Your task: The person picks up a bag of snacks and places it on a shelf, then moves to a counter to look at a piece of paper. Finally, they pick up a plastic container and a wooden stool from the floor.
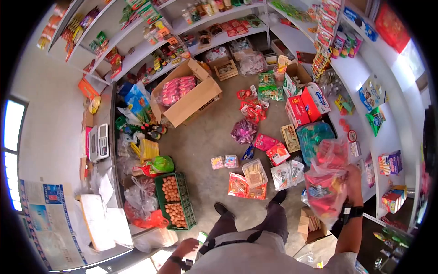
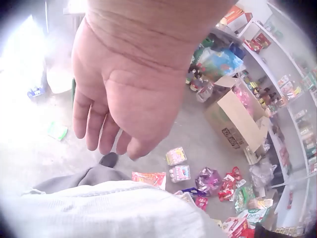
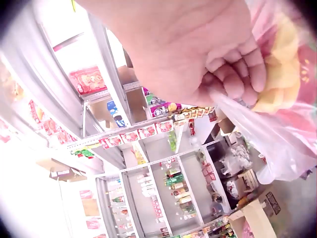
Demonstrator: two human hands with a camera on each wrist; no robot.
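Fingers of the right hand [image 1: 354, 179] curl tightly round the gathered plastic of one red-filled bag [image 1: 325, 189], right of frame; the left hand [image 1: 186, 247], bottom centre, hangs loosely extended, gripping nothing. Floor [image 1: 194, 146] runs between one open carton [image 1: 207, 94], upper left, one egg crate [image 1: 188, 199], lower left, and two small packs [image 1: 231, 161], centre.

Counting across the head view: two small packs [image 1: 231, 161], dead centre; one pair of scissors [image 1: 248, 152] just right; one purple bag [image 1: 243, 131] above! Down a touch, one clear tub [image 1: 255, 174]; then two white pouches [image 1: 281, 176]. Over right, two red boxes [image 1: 297, 111], one clear bag [image 1: 326, 187], and up top, three canisters [image 1: 347, 46]. Swinging left: one scale [image 1: 98, 142], one big carton [image 1: 196, 102], one green crate [image 1: 188, 196], two heaps of eggs [image 1: 171, 188] inside. And two shoes [image 1: 221, 208], bottom centre!
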